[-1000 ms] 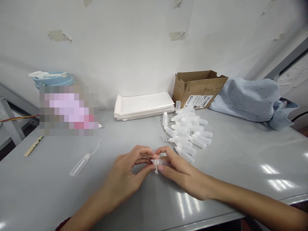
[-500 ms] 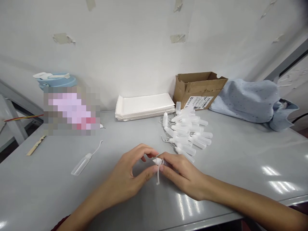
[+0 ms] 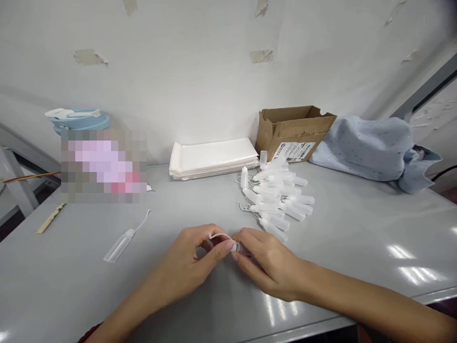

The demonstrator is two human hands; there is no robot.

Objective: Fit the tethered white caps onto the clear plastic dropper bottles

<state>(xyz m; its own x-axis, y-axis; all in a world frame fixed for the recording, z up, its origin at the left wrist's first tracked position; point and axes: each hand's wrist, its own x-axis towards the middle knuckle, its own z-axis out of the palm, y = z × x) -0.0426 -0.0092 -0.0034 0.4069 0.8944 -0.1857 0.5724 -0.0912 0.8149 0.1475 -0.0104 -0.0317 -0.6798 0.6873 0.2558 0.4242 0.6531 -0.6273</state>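
Observation:
Between both hands, above the grey table, lies a small translucent squeeze bottle (image 3: pixel 241 248) on its side, its white cap end pointing left. My left hand (image 3: pixel 200 259) pinches the cap between thumb and fingers. A thin white strap (image 3: pixel 222 235) curves up from the cap and over the left fingers. My right hand (image 3: pixel 269 262) grips the bottle's body, which is mostly hidden by the fingers. Just beyond the right hand is a pile of similar bottles (image 3: pixel 282 190). Another bottle (image 3: pixel 119 245) with its strap stretched out lies by itself to the left.
A stack of white envelopes (image 3: pixel 214 156) lies against the wall, beside an open cardboard box (image 3: pixel 300 131). Blue speckled cloth (image 3: pixel 364 147) is bunched at the right. A blue lidded container (image 3: pixel 82 121), partly pixelated, stands at the left near a thin strip (image 3: pixel 51 219).
The strap, which hung down toward me, now arches up to the left over my left fingers. My left thumb has closed over the cap, and the nozzle tip is now hidden.

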